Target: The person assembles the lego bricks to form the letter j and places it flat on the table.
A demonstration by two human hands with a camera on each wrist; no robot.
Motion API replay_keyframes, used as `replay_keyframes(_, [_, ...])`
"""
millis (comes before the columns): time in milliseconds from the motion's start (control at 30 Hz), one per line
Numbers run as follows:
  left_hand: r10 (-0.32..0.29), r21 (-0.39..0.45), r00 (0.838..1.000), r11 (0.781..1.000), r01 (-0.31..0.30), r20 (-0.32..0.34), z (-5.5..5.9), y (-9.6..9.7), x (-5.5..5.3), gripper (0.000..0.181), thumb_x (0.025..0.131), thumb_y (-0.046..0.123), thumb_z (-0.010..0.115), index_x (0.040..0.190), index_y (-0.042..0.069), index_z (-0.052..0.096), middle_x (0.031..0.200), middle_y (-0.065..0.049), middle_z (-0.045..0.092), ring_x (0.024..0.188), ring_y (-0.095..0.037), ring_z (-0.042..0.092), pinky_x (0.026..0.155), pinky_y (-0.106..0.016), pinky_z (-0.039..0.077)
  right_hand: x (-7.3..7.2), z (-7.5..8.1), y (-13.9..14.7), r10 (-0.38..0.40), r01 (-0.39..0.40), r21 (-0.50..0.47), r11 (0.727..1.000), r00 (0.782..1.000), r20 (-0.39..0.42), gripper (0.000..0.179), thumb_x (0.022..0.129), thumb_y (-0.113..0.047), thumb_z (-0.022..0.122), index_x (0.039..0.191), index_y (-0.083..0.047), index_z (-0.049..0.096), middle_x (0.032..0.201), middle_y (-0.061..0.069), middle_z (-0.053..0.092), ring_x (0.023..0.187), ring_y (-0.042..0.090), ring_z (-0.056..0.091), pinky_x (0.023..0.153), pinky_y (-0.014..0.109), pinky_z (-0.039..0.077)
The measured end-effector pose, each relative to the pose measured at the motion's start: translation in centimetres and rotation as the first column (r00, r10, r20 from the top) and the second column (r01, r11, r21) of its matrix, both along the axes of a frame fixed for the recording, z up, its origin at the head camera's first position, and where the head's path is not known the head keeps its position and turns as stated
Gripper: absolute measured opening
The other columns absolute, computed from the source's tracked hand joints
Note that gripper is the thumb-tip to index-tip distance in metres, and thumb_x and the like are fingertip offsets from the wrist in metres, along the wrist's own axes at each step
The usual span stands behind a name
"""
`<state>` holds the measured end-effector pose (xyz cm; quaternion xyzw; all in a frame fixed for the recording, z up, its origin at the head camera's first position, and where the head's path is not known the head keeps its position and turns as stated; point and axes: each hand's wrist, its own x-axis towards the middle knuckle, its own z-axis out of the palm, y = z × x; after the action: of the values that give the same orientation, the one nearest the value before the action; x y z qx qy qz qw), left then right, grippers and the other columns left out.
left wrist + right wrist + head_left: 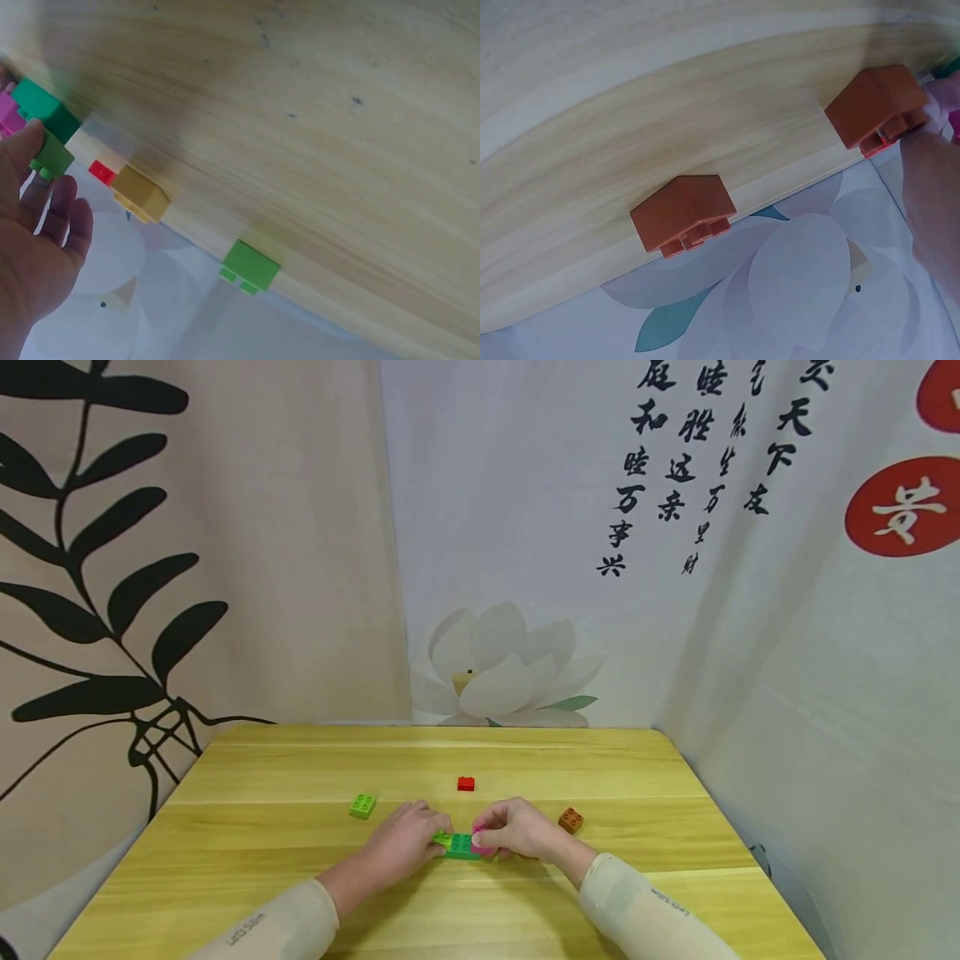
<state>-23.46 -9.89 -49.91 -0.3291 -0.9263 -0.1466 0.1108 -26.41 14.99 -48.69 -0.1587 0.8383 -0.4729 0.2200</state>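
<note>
Near the middle of the table, a green toy building brick [462, 847] lies between the two hands. My left hand [399, 843] pinches a light green brick [52, 156] at its left end, thumb on one side. My right hand [521, 831] pinches a pink brick [482, 845] at the right end of the green brick, thumb and fingers on it. In the right wrist view an orange-brown brick [877, 105] lies close beside the right hand. Fingers partly cover the joined bricks, so how firmly they fit cannot be told.
Beyond the hands lie a red brick [466, 784], another light green brick [363, 806] to the left and another orange-brown brick [571, 820] to the right. A yellow brick [140, 193] shows in the left wrist view. A printed curtain hangs behind the wooden table [285, 777].
</note>
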Motion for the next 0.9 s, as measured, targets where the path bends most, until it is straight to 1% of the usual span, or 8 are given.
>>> replay_keyframes(167, [-0.004,0.009,1.000,1.000,0.004,0.029,0.11,0.14,-0.19,0.024,0.084,0.017,0.092,0.097,0.019,0.072,0.096,0.007,0.080,0.084,-0.009,0.063,0.083,-0.039,0.060,0.05,0.04,-0.04,-0.002,0.002,-0.002,1.000,1.000,0.005,0.021,0.098,-0.024,0.081,0.112,-0.008,0.078,0.093,-0.001,0.077,0.080,0.018,0.073,0.075,0.038,0.064])
replay_keyframes(267, [0.007,-0.002,0.998,1.000,-0.007,0.055,0.23,0.25,-0.25,0.025,0.085,0.018,0.091,0.100,0.018,0.071,0.096,0.007,0.079,0.084,-0.010,0.063,0.079,-0.035,0.058,0.08,0.07,-0.07,-0.004,0.004,0.003,1.000,1.000,0.004,0.024,0.098,-0.024,0.081,0.113,-0.006,0.077,0.094,-0.001,0.077,0.080,0.019,0.073,0.074,0.038,0.063])
replay_keyframes(433, [0.028,-0.038,0.997,0.999,-0.025,0.077,0.45,0.51,-0.36,0.029,0.087,0.019,0.090,0.110,0.015,0.074,0.103,0.005,0.078,0.091,-0.014,0.065,0.082,-0.036,0.059,0.07,0.09,-0.07,-0.004,0.004,0.010,1.000,1.000,0.007,0.024,0.098,-0.023,0.080,0.115,-0.006,0.077,0.093,-0.001,0.077,0.081,0.019,0.073,0.074,0.038,0.063])
replay_keyframes(533, [0.038,-0.052,0.994,0.998,-0.032,0.104,0.54,0.70,-0.43,0.031,0.087,0.020,0.090,0.114,0.014,0.075,0.107,0.004,0.079,0.094,-0.015,0.065,0.086,-0.037,0.060,0.02,0.07,-0.07,-0.002,0.002,0.013,1.000,1.000,0.004,0.023,0.099,-0.022,0.080,0.114,-0.006,0.077,0.092,0.000,0.077,0.081,0.019,0.073,0.074,0.038,0.063])
replay_keyframes(633, [0.054,-0.054,0.988,0.997,-0.047,0.143,0.61,0.88,-0.51,0.032,0.087,0.021,0.090,0.115,0.015,0.076,0.109,0.003,0.078,0.096,-0.015,0.065,0.088,-0.038,0.060,0.00,0.07,-0.09,-0.003,0.003,0.022,1.000,1.000,-0.002,0.020,0.098,-0.023,0.080,0.112,-0.007,0.078,0.091,0.000,0.078,0.080,0.018,0.073,0.073,0.038,0.063])
replay_keyframes(700, [0.063,-0.044,0.984,0.997,-0.056,0.170,0.62,0.97,-0.55,0.034,0.086,0.022,0.091,0.116,0.015,0.077,0.109,0.002,0.078,0.096,-0.015,0.064,0.088,-0.038,0.060,0.04,0.11,-0.14,-0.005,0.006,0.031,1.000,1.000,-0.005,0.019,0.098,-0.023,0.080,0.111,-0.009,0.079,0.090,0.000,0.079,0.079,0.017,0.073,0.073,0.037,0.063])
replay_keyframes(900, [0.088,0.019,0.966,0.995,-0.095,0.243,0.74,0.99,-0.69,0.036,0.083,0.023,0.094,0.115,0.015,0.078,0.103,0.001,0.074,0.089,-0.011,0.056,0.079,-0.032,0.054,0.24,0.32,-0.48,-0.012,0.013,0.062,0.998,1.000,-0.022,0.017,0.096,-0.025,0.082,0.107,-0.012,0.081,0.089,0.000,0.079,0.078,0.017,0.071,0.071,0.037,0.062])
